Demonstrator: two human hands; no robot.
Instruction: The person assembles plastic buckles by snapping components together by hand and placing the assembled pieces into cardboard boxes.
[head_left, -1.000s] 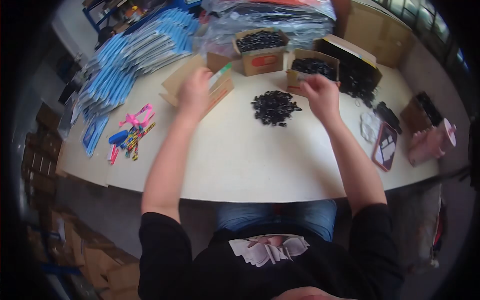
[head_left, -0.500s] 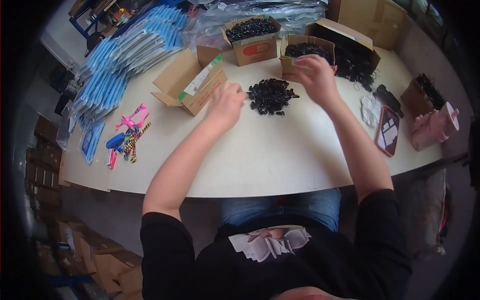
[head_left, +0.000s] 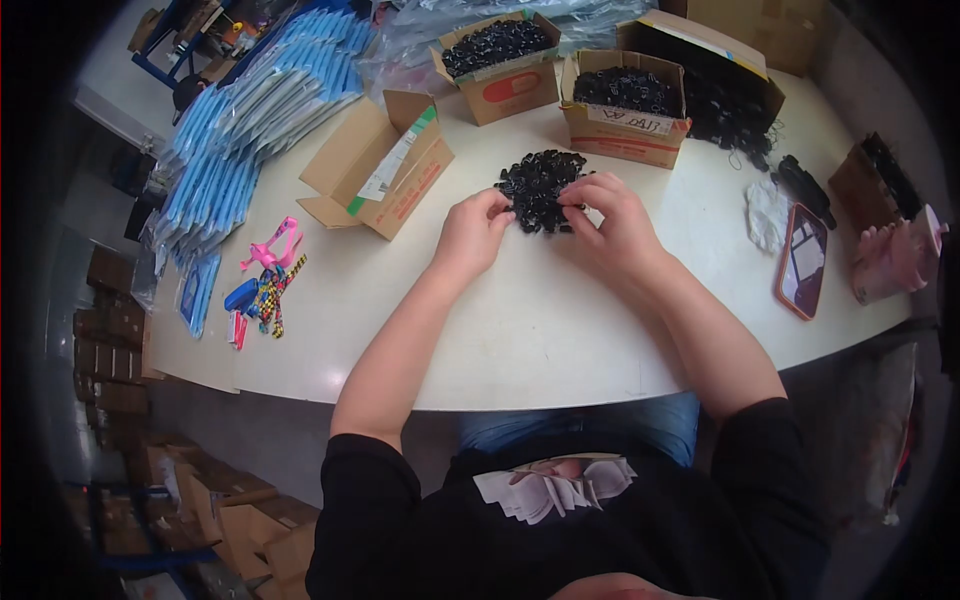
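A pile of small black pieces (head_left: 540, 188) lies on the pale table (head_left: 500, 340). My left hand (head_left: 474, 232) is at the pile's left edge, thumb and fingers pinched on a small black piece. At its right edge my right hand (head_left: 612, 222) has its fingertips closed together; what they hold is too small to make out. An open cardboard box with a green strip (head_left: 405, 185) stands left of the pile. Behind the pile are two cardboard boxes of black pieces, one at the back (head_left: 510, 92) and one with handwriting (head_left: 628, 140).
Stacked blue packets (head_left: 215, 150) cover the back left. A pink strap (head_left: 275, 245) and patterned cord (head_left: 270, 300) lie at left. On the right are a larger box (head_left: 700, 40), white crumpled material (head_left: 766, 215), a phone (head_left: 802, 262) and a pink cup (head_left: 890, 265).
My left hand has moved from the open box to the pile's left edge. My right hand has come down from the handwritten box to the pile's right side.
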